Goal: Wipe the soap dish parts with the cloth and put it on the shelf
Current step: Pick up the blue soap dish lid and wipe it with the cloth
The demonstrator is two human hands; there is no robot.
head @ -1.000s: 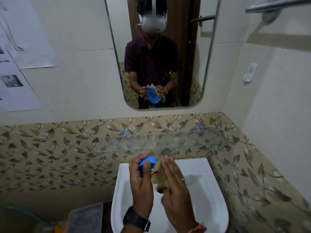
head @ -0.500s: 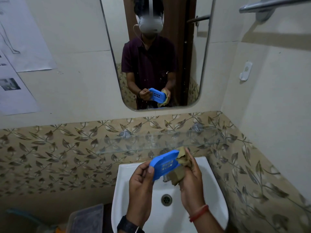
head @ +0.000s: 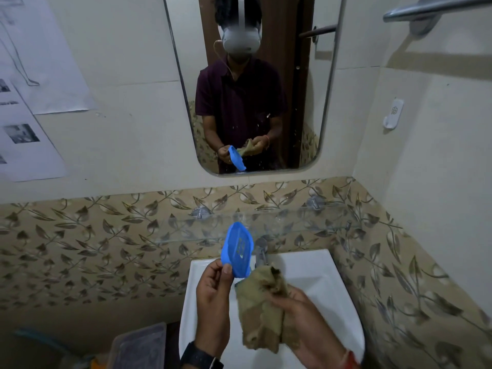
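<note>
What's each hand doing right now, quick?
Left hand: closed, pinching the blue soap dish part by its lower edge.
Right hand: closed around the brown cloth.

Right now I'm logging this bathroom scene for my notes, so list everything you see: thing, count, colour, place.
soap dish part: 1, blue, held up over the sink's back edge
cloth: 1, olive-brown, bunched over the sink
sink: 1, white, below the shelf
tap: 1, metal, at the sink's back
glass shelf: 1, clear, on the leaf-pattern tiles
mirror: 1, above the shelf
towel bar: 1, metal, top right
wall hook: 1, white, right wall
paper sheets: several, white, left wall
lidded box: 1, grey, left of the sink
left hand: grip on the soap dish part, black watch on the wrist
right hand: grip on the cloth
</note>
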